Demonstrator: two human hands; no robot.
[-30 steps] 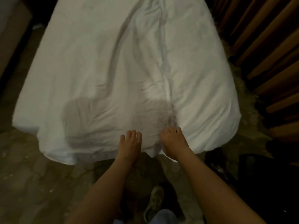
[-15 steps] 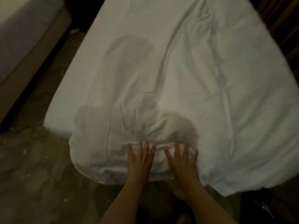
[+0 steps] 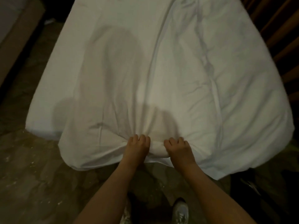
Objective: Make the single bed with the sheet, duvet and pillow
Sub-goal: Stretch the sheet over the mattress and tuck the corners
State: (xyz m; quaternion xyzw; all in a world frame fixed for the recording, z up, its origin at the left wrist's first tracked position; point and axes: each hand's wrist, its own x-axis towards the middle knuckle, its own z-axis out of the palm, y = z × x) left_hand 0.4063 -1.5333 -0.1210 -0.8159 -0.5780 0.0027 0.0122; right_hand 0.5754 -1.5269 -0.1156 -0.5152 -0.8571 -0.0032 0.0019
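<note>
A white duvet (image 3: 169,81) covers most of the bed, filling the middle and right of the frame. It is creased lengthwise, with folds gathering at its near edge in the lower centre. A smooth white sheet (image 3: 53,88) shows beneath along the left side.

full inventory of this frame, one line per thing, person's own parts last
duvet: 1, white, spread over the bed, near edge bunched and hanging over the foot end
sheet: 1, white, showing on the mattress along the duvet's left side
floor: 1, dark brown and mottled, left of and in front of the bed
wooden slats: several, brown, right of the bed
shoe: 1, grey-white, on the floor at bottom centre
left hand: 1, grips the duvet's near edge
right hand: 1, grips the duvet's near edge beside the left
</note>
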